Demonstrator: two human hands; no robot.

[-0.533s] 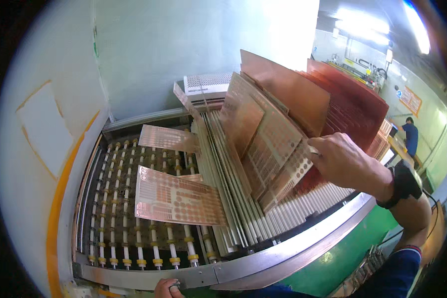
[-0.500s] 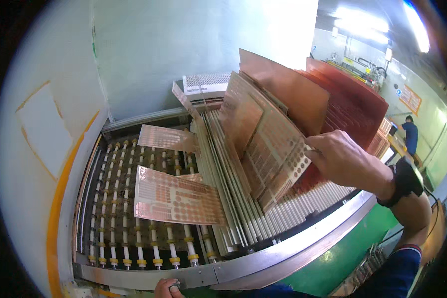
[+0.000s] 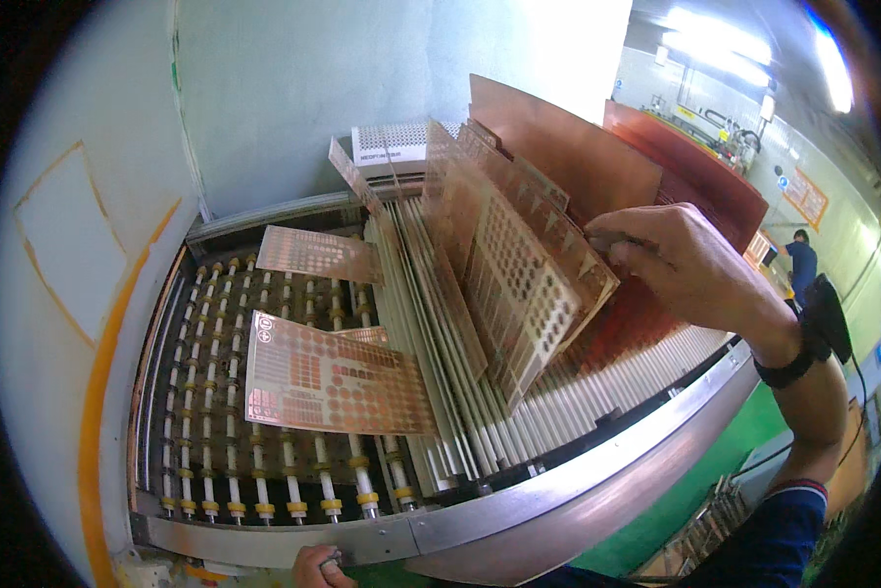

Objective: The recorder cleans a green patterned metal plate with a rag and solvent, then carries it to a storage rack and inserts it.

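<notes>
My right hand (image 3: 656,257), a black band on its wrist, hovers at the upper right edges of the upright panels. Its thumb and bent fingers look slightly apart, fingertips close to the edge of a copper panel with pale triangles (image 3: 563,233). Left of that leans a thin circuit panel with rows of dots (image 3: 529,265), smeared by motion and apart from the hand. White slats of a rack (image 3: 450,392) hold the panels' lower edges. At the bottom edge, my left hand (image 3: 321,568) is closed beside the metal rail (image 3: 372,541), with a small dark thing at its fingers.
On the roller conveyor (image 3: 230,392), a patterned copper panel (image 3: 338,377) and another (image 3: 318,255) slant onto the slats. Plain copper sheets (image 3: 558,147) and reddish ones (image 3: 695,176) stand behind. A perforated white box (image 3: 391,147) sits by the wall. Far right stands a person (image 3: 803,265).
My right hand has come off the dotted panel and risen slightly. That panel has swung left, uncovering the one with triangles. The view has shifted a little; my left hand stays by the rail.
</notes>
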